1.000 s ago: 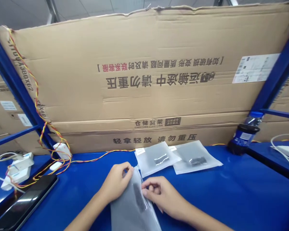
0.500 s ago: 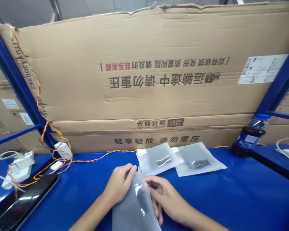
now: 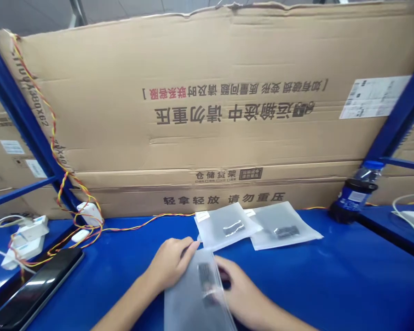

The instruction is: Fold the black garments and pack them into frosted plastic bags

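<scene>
A frosted plastic bag point(image 3: 186, 303) lies tilted near the front of the blue table, with a dark, shiny rectangular patch point(image 3: 206, 280) along its right side. My left hand point(image 3: 172, 262) grips the bag's upper left edge between thumb and fingers. At the bag's right edge, my right hand point(image 3: 239, 289) is closed around the rim. Some right fingertips are blurred and covered by the film; whether they are inside or behind the bag I cannot tell. Just beyond my hands, two similar bags lie flat and overlapping, a left one point(image 3: 215, 230) and a right one point(image 3: 279, 234), each with a dark patch.
A tall cardboard sheet point(image 3: 227, 147) stands along the back. At the right rear is a dark drink bottle point(image 3: 353, 200) with a blue cap. A black phone point(image 3: 37, 285) lies at left, near white plugs point(image 3: 24, 248) and red-yellow twisted wires point(image 3: 131, 230).
My right hand has moved in closer against the bag's right edge, its fingers now more covered by the film. The bag has turned slightly, while my left hand keeps its hold.
</scene>
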Demonstrator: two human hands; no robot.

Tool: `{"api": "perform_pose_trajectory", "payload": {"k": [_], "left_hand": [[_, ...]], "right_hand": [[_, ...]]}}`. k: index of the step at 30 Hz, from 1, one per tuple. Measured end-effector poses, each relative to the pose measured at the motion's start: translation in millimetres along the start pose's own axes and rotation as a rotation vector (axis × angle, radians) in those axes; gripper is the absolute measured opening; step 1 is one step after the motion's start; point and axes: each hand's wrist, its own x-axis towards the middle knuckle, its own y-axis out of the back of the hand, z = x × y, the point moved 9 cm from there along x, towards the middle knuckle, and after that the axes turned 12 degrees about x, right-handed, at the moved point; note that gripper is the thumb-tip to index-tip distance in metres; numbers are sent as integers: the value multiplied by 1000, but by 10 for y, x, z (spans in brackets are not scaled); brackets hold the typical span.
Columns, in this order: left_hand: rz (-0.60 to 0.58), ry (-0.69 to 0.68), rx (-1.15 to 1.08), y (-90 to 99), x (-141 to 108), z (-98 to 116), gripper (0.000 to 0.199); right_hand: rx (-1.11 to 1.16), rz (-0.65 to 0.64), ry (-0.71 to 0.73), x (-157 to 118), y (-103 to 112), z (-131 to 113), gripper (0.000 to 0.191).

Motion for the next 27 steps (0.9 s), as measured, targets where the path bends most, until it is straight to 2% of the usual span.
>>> {"api": "perform_pose_trajectory", "payload": {"k": [2,4,7,9,11,14,17,19,22,24,27], "left_hand": [[-44,0,90,51,43,-206,47],[-27,55,148,209,72,-476,47],[-5,161,207,446,72,-891,45],[-30,206,249,489,53,-1105,41],[-67,221,278,434,31,-1238,36],[-91,205,300,294,17,-1287,27],[-55,172,336,262,41,-1187,25],[-3,140,363,331,71,-1040,24],[65,64,373,457,81,-685,26],[85,-6,356,474,29,-376,28],[100,-119,261,369,-159,104,27]], "right_hand": [[58,96,-66,22,105,52,41],[139,217,-85,-8,210,9,48],[214,385,-4,-178,348,-147,56],[160,436,32,-347,419,-151,60],[-74,483,59,-540,526,-71,59],[-685,569,202,-834,629,-18,49],[-1119,649,512,-1099,445,-126,47],[-1255,652,670,-1180,223,-208,58],[-1365,590,783,-1113,-106,-307,64],[-1388,584,829,-1036,-250,-361,52],[-1320,573,867,-958,-332,-410,23]]}}
